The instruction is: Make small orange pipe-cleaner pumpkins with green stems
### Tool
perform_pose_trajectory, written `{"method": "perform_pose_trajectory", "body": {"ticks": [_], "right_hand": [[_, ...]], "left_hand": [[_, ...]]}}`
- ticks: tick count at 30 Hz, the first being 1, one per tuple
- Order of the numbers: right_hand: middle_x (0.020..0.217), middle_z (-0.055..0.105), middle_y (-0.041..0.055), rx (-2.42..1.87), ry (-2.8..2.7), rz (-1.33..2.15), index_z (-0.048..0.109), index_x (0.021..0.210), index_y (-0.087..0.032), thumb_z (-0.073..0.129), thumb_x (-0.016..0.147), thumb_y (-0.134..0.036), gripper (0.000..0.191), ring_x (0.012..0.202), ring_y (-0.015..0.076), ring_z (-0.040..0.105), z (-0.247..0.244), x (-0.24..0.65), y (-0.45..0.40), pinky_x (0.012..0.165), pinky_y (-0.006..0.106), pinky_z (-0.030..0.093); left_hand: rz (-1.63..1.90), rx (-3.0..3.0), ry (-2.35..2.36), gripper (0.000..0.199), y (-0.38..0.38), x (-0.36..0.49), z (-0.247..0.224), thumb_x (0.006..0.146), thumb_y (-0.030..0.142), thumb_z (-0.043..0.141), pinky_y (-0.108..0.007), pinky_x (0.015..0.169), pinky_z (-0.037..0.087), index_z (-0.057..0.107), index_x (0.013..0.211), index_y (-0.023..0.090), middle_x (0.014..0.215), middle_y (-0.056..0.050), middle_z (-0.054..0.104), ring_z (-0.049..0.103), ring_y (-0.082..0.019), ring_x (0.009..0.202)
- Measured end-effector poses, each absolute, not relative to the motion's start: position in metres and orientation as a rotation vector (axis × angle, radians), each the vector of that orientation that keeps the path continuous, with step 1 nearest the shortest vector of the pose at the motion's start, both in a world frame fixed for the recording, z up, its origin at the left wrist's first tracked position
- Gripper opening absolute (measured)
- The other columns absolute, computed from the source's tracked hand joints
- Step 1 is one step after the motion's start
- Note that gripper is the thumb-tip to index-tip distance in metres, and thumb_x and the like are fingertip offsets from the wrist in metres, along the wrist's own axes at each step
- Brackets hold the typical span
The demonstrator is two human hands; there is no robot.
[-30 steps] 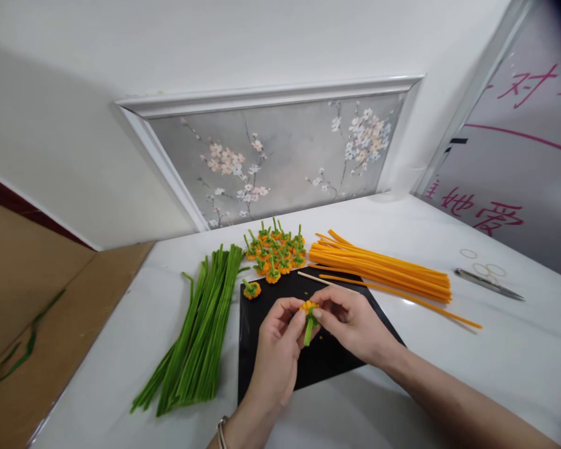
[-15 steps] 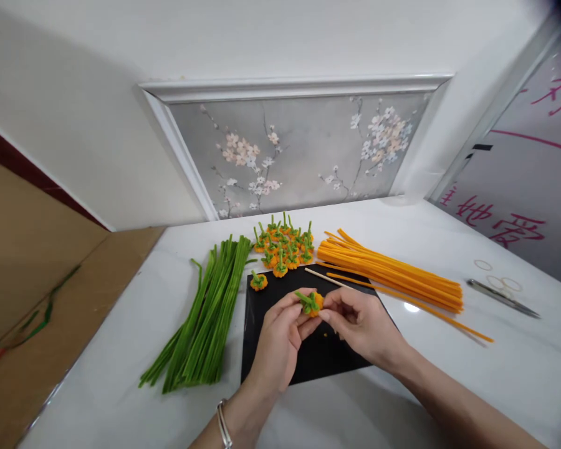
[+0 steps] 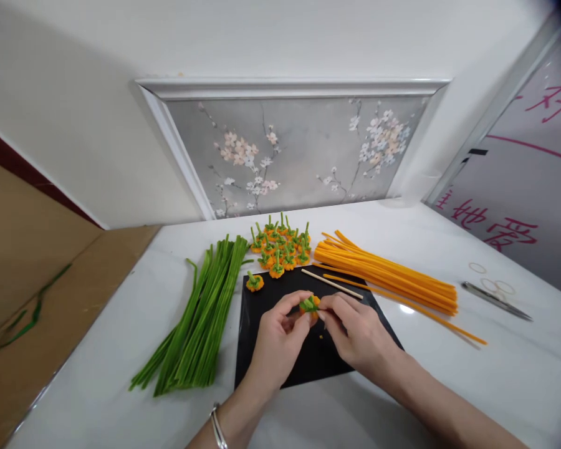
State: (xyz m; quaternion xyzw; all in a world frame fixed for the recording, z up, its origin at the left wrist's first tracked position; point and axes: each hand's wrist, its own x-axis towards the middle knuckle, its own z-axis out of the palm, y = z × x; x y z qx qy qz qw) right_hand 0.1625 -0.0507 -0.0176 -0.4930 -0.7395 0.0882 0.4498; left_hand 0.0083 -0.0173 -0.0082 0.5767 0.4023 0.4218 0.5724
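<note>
A small orange pipe-cleaner pumpkin with a green top [image 3: 310,304] is held over the black mat [image 3: 271,349]. My left hand [image 3: 283,337] is closed around its left side, thumb and fingers pinching it. My right hand [image 3: 355,327] pinches its green part from the right with thumb and forefinger; the fingertips partly hide it. One finished-looking pumpkin [image 3: 255,282] sits on the mat's far left corner. A cluster of several similar pumpkins [image 3: 280,246] stands behind the mat, green stems upward. A thin wooden stick [image 3: 331,284] lies across the mat's far side.
Green pipe cleaners [image 3: 201,318] lie bundled on the left, orange pipe cleaners [image 3: 388,274] on the right. Beyond these are tweezers [image 3: 495,300] and several rubber bands [image 3: 495,285]. Cardboard [image 3: 75,274] borders the white table [image 3: 98,349] on the left; a wall panel stands behind.
My right fingers have moved onto the green part, which no longer points out to the left. My left thumb has shifted across the front of the pumpkin. The view has shifted slightly.
</note>
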Motion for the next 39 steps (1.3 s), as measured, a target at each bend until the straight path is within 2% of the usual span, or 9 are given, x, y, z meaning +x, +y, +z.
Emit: {"method": "perform_pose_trajectory", "body": {"ticks": [2, 5, 8, 14, 20, 23, 30, 35, 39], "right_hand": [[0.076, 0.064, 0.0052, -1.288, -1.772, 0.414, 0.056, 0.085, -0.019, 0.044, 0.09, -0.017, 0.013, 0.065, 0.0157, 0.062, -0.015, 0.162, -0.05, 0.061, 0.026, 0.051], [0.061, 0.058, -0.0012, -1.361, -1.571, 0.918, 0.053, 0.078, -0.02, 0.046, 0.089, -0.023, 0.013, 0.051, 0.0118, 0.058, -0.009, 0.163, -0.049, 0.051, 0.022, 0.048], [0.057, 0.053, -0.0046, -1.33, -1.387, 1.255, 0.052, 0.077, -0.019, 0.05, 0.085, -0.026, 0.011, 0.047, 0.0098, 0.055, -0.006, 0.167, -0.048, 0.047, 0.02, 0.047], [0.061, 0.055, -0.0046, -1.389, -1.392, 1.145, 0.054, 0.078, -0.019, 0.056, 0.079, -0.022, 0.004, 0.051, 0.0095, 0.057, -0.008, 0.169, -0.047, 0.048, 0.02, 0.049], [0.064, 0.059, -0.0027, -1.222, -1.11, 1.453, 0.055, 0.08, -0.016, 0.065, 0.076, -0.041, 0.028, 0.054, 0.0103, 0.06, 0.001, 0.16, -0.045, 0.047, 0.021, 0.05], [0.058, 0.059, -0.0029, -1.203, -1.01, 1.487, 0.057, 0.074, -0.015, 0.069, 0.072, -0.042, 0.03, 0.05, 0.0082, 0.057, 0.002, 0.158, -0.045, 0.048, 0.02, 0.049], [0.052, 0.057, -0.0048, -1.247, -1.085, 1.514, 0.057, 0.071, -0.015, 0.067, 0.071, -0.034, 0.022, 0.044, 0.0067, 0.053, 0.005, 0.167, -0.044, 0.045, 0.018, 0.045], [0.054, 0.056, -0.0053, -1.36, -1.393, 1.277, 0.055, 0.07, -0.018, 0.056, 0.075, -0.019, 0.005, 0.046, 0.0079, 0.054, 0.002, 0.175, -0.045, 0.046, 0.018, 0.044], [0.052, 0.057, -0.0045, -1.425, -1.522, 1.143, 0.054, 0.067, -0.018, 0.053, 0.073, -0.012, 0.008, 0.047, 0.0081, 0.054, 0.001, 0.178, -0.046, 0.045, 0.017, 0.04]], "left_hand": [[1.024, 1.394, 0.962, 0.025, -0.017, 0.009, -0.008, 0.077, 0.018, 0.064, -0.029, 0.081, 0.057, 0.07, 0.101, 0.017, 0.112, -0.008, 0.067, 0.067, -0.021, 0.093], [1.086, 1.507, 0.958, 0.024, -0.019, 0.009, -0.01, 0.078, 0.013, 0.061, -0.026, 0.083, 0.055, 0.071, 0.099, 0.018, 0.112, -0.007, 0.065, 0.066, -0.019, 0.097], [1.103, 1.588, 0.927, 0.025, -0.02, 0.009, -0.012, 0.079, 0.011, 0.059, -0.024, 0.084, 0.054, 0.072, 0.099, 0.02, 0.112, -0.008, 0.065, 0.064, -0.019, 0.1], [1.076, 1.658, 0.947, 0.029, -0.022, 0.01, -0.015, 0.08, 0.009, 0.058, -0.025, 0.082, 0.054, 0.074, 0.1, 0.023, 0.113, -0.007, 0.065, 0.065, -0.02, 0.1], [1.168, 1.648, 1.005, 0.03, -0.023, 0.009, -0.014, 0.079, 0.012, 0.062, -0.027, 0.085, 0.053, 0.074, 0.103, 0.025, 0.119, -0.007, 0.063, 0.064, -0.022, 0.102], [1.185, 1.678, 0.988, 0.031, -0.024, 0.008, -0.012, 0.079, 0.012, 0.064, -0.028, 0.089, 0.051, 0.074, 0.105, 0.026, 0.119, -0.007, 0.064, 0.062, -0.023, 0.105], [1.157, 1.65, 0.942, 0.031, -0.026, 0.007, -0.014, 0.078, 0.013, 0.065, -0.028, 0.082, 0.054, 0.074, 0.104, 0.027, 0.119, -0.008, 0.064, 0.063, -0.024, 0.103], [1.113, 1.677, 0.926, 0.031, -0.027, 0.008, -0.013, 0.076, 0.011, 0.065, -0.028, 0.083, 0.053, 0.076, 0.101, 0.026, 0.115, -0.008, 0.066, 0.063, -0.023, 0.1], [1.026, 1.743, 0.92, 0.033, -0.026, 0.01, -0.013, 0.078, 0.01, 0.063, -0.026, 0.078, 0.055, 0.075, 0.103, 0.027, 0.114, -0.008, 0.067, 0.064, -0.023, 0.1]]}}
